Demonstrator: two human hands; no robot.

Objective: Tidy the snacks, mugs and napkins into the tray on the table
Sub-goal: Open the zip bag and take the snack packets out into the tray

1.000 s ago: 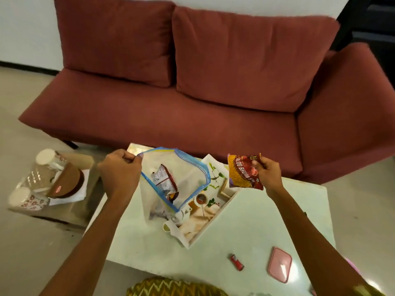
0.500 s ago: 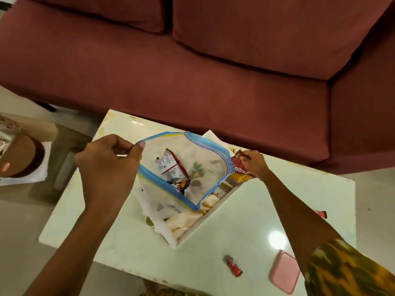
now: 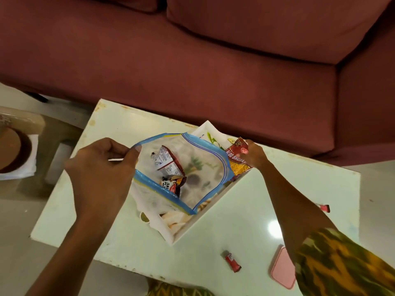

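Clear zip bag of snack packets, pinched by left hand; right hand grips red packet.

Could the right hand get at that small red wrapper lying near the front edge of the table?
Probably not right now: the right hand is gripping a red snack packet over the tray. The red wrapper itself lies in the open on the table, nothing covering it.

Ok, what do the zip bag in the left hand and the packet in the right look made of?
Zip bag: thin clear flexible plastic with a blue seal strip; the packets inside and the tray print show through. Snack packet: glossy printed film, probably plastic or foil laminate, crinkled, catching light.
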